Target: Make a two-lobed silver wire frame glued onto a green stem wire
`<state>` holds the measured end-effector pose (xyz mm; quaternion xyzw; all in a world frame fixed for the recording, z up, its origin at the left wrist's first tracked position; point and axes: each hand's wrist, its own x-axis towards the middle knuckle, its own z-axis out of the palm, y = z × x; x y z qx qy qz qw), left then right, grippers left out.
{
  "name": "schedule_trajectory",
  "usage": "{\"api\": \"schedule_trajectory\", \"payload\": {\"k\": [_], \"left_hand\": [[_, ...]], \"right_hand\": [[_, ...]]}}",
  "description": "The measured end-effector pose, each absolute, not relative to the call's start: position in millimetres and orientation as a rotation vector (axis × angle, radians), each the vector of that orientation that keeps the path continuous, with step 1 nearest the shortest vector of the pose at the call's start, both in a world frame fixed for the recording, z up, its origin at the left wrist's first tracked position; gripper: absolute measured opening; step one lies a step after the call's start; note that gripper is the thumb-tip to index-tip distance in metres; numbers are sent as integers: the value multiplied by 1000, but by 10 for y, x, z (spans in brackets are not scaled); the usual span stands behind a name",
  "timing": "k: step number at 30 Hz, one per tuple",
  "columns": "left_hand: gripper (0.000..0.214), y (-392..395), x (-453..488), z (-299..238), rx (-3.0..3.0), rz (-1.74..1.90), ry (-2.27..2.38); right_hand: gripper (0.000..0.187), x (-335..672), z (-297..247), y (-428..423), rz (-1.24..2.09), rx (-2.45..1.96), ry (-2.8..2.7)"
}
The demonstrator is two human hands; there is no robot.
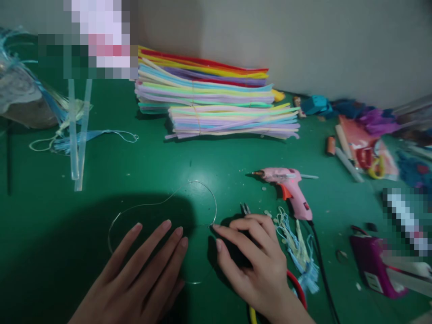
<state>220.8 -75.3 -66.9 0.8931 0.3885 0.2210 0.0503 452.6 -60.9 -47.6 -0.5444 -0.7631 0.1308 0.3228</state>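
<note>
A thin silvery wire (216, 202), bent into a loose, rounded outline, lies on the green table. My left hand (145, 270) is laid flat over its left part, fingers stretched out, hiding some of it. At the wire's right side, the index fingertip of my right hand (256, 256) touches a spot where strands meet. The thumb is a little apart from that finger, and I see nothing gripped between them. Under my right hand lies a pair of pliers with a red and a yellow handle (299, 288), mostly hidden; their metal tip (245, 208) shows beyond the knuckles.
A pink glue gun (285, 177) with a black cord lies right of centre, near blue-white tassels (305, 265). Bundled pipe cleaners (232, 121) lie at the back. Glue sticks (72, 148) and a blue tassel (91, 139) are left. Scissors (376, 166) and a purple box (374, 265) are right.
</note>
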Motion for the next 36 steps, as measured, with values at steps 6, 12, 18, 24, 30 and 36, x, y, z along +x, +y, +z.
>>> {"api": "schedule_trajectory", "payload": {"k": [6, 12, 18, 24, 30, 36], "left_hand": [[43, -761, 2212, -654, 2721, 664, 1187], [44, -750, 2225, -639, 2708, 658, 1179], [46, -757, 2208, -640, 2712, 659, 1176], [46, -763, 2206, -647, 2713, 665, 1182], [44, -749, 2219, -640, 2706, 665, 1197], [44, -754, 2213, -636, 2713, 672, 1194]], "right_hand": [[26, 4560, -451, -620, 303, -1422, -1971], [17, 4554, -449, -604, 316, -1458, -1895], [28, 4577, -467, -606, 322, -1424, -1971], [26, 4538, -487, -621, 336, -1458, -2012], [26, 4522, -471, -618, 372, -1452, -2017], [25, 4530, -463, -595, 389, -1413, -2020]]}}
